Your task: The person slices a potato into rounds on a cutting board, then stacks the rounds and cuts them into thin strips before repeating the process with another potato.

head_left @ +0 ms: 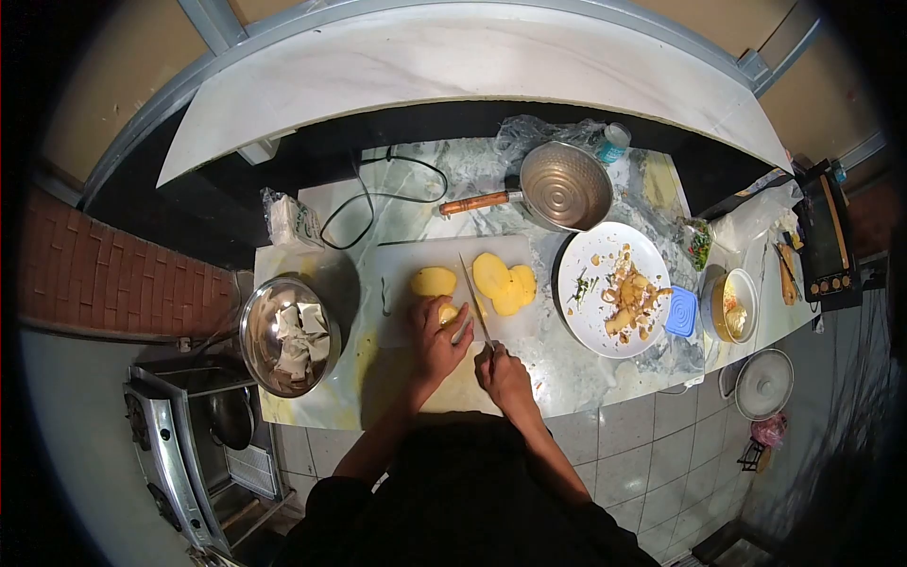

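I watch the left hand [440,342] pinch a peeled potato piece [450,311] on the cutting board [399,260]. The right hand [504,378] grips a kitchen knife [474,296], blade beside potato slices [491,275].

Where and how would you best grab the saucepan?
I'd grip the saucepan by the middle of its wooden handle, coming from the near side across the cutting board. The handle is long and slim and juts left, clear of the round body; the plate crowds the near-right rim and a plastic bag lies behind.
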Available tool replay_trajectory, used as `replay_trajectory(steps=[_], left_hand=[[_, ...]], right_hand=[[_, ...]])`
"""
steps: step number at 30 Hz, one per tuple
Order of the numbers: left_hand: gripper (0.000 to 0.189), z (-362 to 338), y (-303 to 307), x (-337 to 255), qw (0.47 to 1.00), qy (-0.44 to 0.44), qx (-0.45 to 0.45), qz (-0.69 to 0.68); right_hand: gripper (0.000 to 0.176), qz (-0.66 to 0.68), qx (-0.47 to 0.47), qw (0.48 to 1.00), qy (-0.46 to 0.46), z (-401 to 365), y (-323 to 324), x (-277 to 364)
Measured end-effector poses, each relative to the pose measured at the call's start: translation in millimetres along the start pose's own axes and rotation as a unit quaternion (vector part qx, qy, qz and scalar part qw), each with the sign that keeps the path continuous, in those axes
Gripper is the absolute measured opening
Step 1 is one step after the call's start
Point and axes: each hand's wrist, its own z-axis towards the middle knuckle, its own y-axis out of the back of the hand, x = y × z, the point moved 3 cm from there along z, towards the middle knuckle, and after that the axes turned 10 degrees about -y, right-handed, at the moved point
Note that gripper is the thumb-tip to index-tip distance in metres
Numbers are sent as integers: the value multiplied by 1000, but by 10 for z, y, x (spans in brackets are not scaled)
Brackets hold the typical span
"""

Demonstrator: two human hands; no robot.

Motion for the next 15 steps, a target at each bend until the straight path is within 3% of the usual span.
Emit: replay_trajectory(steps=[3, 6, 8, 12, 15], left_hand=[[30, 9, 11, -5, 1000, -4, -3, -2], [32, 46, 33, -41, 1000, -15, 4, 15], [33, 44, 4, -47, 999, -1, 26, 27], [33, 153, 28, -85, 998, 10, 43, 40], [32, 232, 33, -78, 997, 2, 60, 54]], right_hand=[[26, 30, -46, 998, 20, -72, 64, 41], [26, 36, -33, 998, 26, -105, 83, -3], [25, 48, 33, 998, 5, -114, 60, -40], [22, 72, 8, 997, 37, -101, 43, -104], [24, 64, 51, 997, 9, -120, 89, -94]])
